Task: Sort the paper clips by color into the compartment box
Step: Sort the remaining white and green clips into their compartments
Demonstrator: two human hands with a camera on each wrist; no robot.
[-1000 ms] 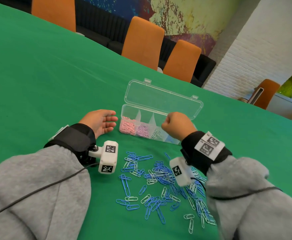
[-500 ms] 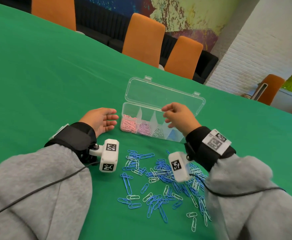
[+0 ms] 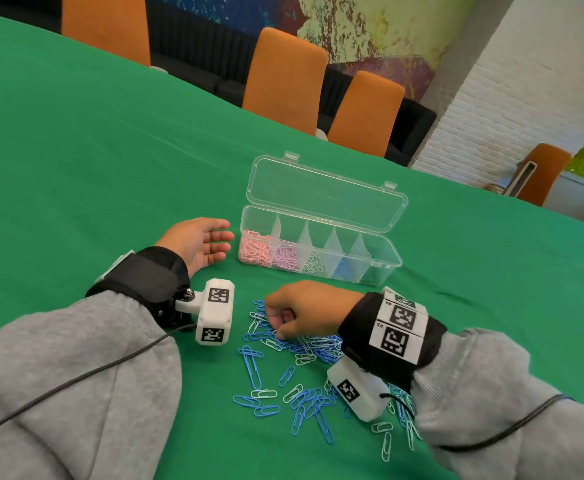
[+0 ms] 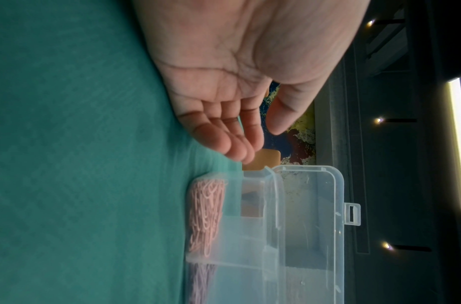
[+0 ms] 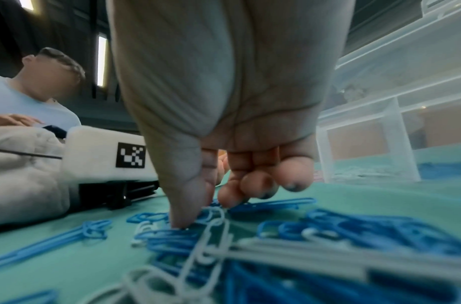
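Note:
The clear compartment box [image 3: 389,266] stands with its lid [image 3: 325,192] folded back. Its compartments hold pink clips [image 3: 254,251], lilac clips [image 3: 285,259], pale clips [image 3: 313,266] and blue clips [image 3: 342,271]. In front of it lies a loose pile of blue and white paper clips [image 3: 304,348] [image 5: 328,230]. My right hand [image 3: 278,329] [image 5: 203,214] is down on the pile's far left edge, fingers curled, thumb and fingertips pinching at blue clips. My left hand [image 3: 214,242] [image 4: 250,144] rests open on the cloth, just left of the box [image 4: 276,226], holding nothing.
The green tablecloth [image 3: 110,150] runs wide to the left and behind the box. Orange chairs [image 3: 283,74] line the far table edge. The left wrist camera [image 3: 214,317] hangs close to the pile's left side. Another person [image 5: 21,98] sits beyond it.
My right hand has come back from over the box's right compartments and dropped onto the clip pile, fingers curled. The left hand has stayed put.

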